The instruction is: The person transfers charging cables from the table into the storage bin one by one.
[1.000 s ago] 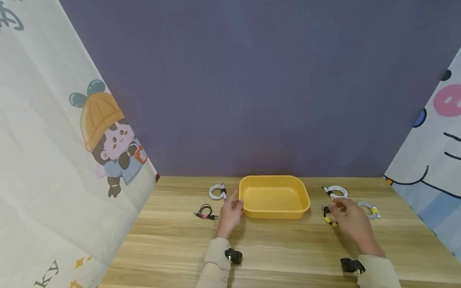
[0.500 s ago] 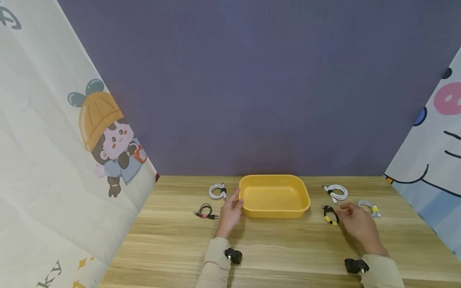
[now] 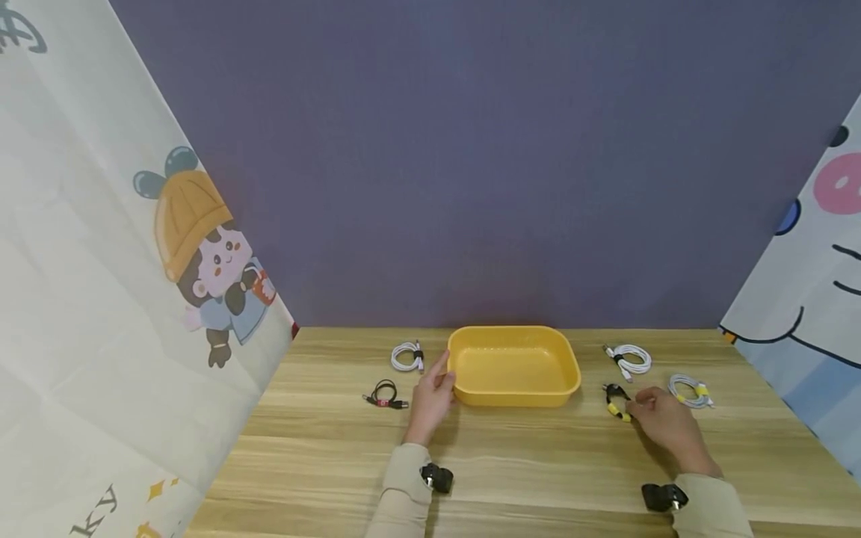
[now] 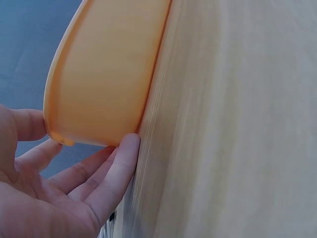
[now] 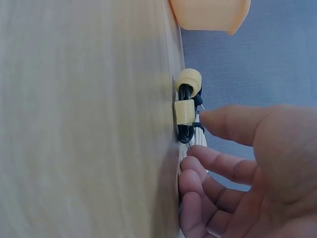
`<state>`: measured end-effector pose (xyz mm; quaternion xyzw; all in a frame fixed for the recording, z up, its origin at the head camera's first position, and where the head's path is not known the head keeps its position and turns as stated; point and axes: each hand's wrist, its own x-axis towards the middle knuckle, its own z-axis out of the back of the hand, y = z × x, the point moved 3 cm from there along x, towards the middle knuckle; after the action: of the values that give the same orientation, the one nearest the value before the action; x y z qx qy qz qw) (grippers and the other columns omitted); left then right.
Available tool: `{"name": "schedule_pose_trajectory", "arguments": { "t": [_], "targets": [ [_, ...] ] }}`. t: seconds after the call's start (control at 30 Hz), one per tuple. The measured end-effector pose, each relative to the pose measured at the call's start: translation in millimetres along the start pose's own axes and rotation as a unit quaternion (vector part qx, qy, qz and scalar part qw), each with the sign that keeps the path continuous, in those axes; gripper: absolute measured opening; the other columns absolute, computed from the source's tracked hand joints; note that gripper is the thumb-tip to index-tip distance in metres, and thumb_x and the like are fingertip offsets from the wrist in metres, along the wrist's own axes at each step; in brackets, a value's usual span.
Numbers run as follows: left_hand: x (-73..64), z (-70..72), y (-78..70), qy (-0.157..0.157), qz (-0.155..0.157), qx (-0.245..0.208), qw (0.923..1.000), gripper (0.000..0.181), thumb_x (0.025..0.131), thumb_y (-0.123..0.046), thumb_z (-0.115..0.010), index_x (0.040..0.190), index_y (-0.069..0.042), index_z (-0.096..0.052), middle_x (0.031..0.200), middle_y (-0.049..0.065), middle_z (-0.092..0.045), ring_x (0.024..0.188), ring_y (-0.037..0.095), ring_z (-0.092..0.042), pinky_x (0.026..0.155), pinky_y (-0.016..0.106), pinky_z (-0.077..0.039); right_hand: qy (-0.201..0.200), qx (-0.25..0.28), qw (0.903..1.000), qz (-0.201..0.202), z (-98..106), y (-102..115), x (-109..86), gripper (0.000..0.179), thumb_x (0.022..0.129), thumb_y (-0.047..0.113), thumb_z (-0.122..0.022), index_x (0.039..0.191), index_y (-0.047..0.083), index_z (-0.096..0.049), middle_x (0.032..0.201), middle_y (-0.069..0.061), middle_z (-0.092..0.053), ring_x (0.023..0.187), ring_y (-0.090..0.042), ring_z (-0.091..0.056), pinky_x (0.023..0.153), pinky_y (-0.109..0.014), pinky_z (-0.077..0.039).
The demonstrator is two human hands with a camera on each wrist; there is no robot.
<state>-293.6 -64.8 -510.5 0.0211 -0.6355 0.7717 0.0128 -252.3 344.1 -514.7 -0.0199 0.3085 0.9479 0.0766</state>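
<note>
In the head view a yellow plastic basin [image 3: 514, 398] stands at the table's back. My left hand [image 3: 430, 403] rests against its left end; in the left wrist view the fingertips touch the basin's end wall [image 4: 104, 84] and rim, without wrapping round it. To the basin's right lies a coiled black cable [image 3: 613, 391] with yellow ties. My right hand [image 3: 669, 426] is just beside that coil, resting low over the table. The right wrist view shows its thumb and forefinger apart, close to the cable [image 5: 185, 111]; whether they touch it is hard to tell.
Two white coiled cables, one with a black tie [image 3: 632, 360] and one with a yellow tie [image 3: 686, 388], lie on the right. Left of the basin are a white coil [image 3: 402, 358] and a black cable [image 3: 385, 400]. A grey-blue panel [image 3: 498, 164] rises behind the table.
My right hand has drawn back slightly to the right, off the top of the black cable, then settled lower at its right edge. The left hand and basin stay put.
</note>
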Motion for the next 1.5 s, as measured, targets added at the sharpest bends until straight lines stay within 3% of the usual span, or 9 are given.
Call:
{"name": "schedule_pose_trajectory", "arguments": {
  "t": [0.4,0.7,1.03,1.5],
  "targets": [
    [1.6,-1.2,5.0,0.002,0.009,-0.008,0.9999,0.049,0.106,-0.02,-0.056,0.154,-0.024,-0.048,0.123,0.024,-0.071,0.077,0.025,-0.068,0.069,0.035,-0.061,-0.008,-0.008,0.9999,0.01,-2.0,1.7,-1.1,0.04,0.102,0.027,-0.056,0.114,-0.011,-0.062,0.094,-0.021,-0.068,0.085,-0.029,-0.064,0.068,-0.04,-0.048],
    [2.8,-0.4,6.9,0.005,0.01,-0.016,0.9998,0.049,0.106,-0.02,-0.057,0.154,-0.024,-0.049,0.123,0.025,-0.071,0.081,0.026,-0.07,0.072,0.037,-0.062,-0.007,-0.018,0.9998,-0.005,-5.7,1.1,2.0,0.034,0.103,0.025,-0.056,0.11,-0.007,-0.063,0.098,-0.023,-0.068,0.088,-0.033,-0.064,0.074,-0.05,-0.05],
    [4.0,0.4,10.0,0.005,0.012,-0.012,0.9999,0.049,0.106,-0.023,-0.057,0.154,-0.026,-0.048,0.123,0.023,-0.071,0.078,0.022,-0.068,0.072,0.036,-0.062,-0.003,-0.018,0.9998,-0.007,-8.8,-3.0,4.5,0.026,0.102,0.024,-0.054,0.1,0.0,-0.064,0.09,-0.013,-0.067,0.079,-0.024,-0.057,0.065,-0.034,-0.041],
    [5.2,0.5,11.7,0.007,0.01,-0.016,0.9998,0.05,0.105,-0.023,-0.057,0.154,-0.024,-0.048,0.121,0.022,-0.072,0.075,0.02,-0.066,0.071,0.035,-0.062,0.002,-0.022,0.9997,-0.013,-9.2,-2.9,5.0,0.033,0.101,0.035,-0.058,0.096,0.003,-0.063,0.085,-0.008,-0.064,0.076,-0.022,-0.056,0.064,-0.033,-0.04]
  ]
}}
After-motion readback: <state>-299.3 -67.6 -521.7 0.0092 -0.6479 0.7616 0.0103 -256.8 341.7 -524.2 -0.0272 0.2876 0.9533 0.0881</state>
